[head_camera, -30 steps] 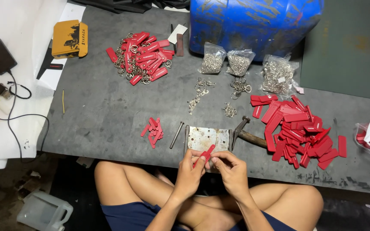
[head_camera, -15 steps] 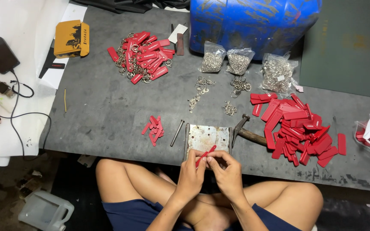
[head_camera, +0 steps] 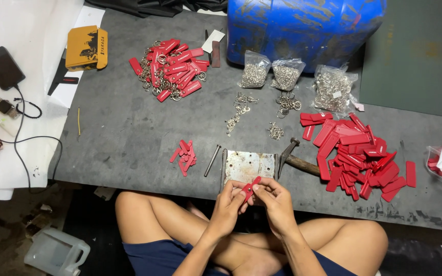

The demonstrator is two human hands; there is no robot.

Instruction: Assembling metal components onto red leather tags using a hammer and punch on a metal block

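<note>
I hold one red strap (head_camera: 249,188) between both my hands, just in front of the metal plate (head_camera: 249,166) at the near edge of the grey table (head_camera: 124,128). My left hand (head_camera: 229,201) is closed on the strap's lower end, fingers pinching it. My right hand (head_camera: 274,197) is closed on it too, pinching from the other side. I think I am working on the strap's end, maybe folding it or fitting a small metal part, but that bit is too small to see. The next move needs a steady pinch and a careful push, so the strap does not slip.

A hammer (head_camera: 295,158) lies just right of the plate, and a nail-like metal pin (head_camera: 212,160) lies just left. Three clear bags (head_camera: 283,74) stand in front of the blue drum (head_camera: 303,28); they hold small silver rings and chains. A big pile of plain red straps (head_camera: 356,153) lies on my right. Finished red key tags (head_camera: 172,69) with rings lie far back on the left.
</note>
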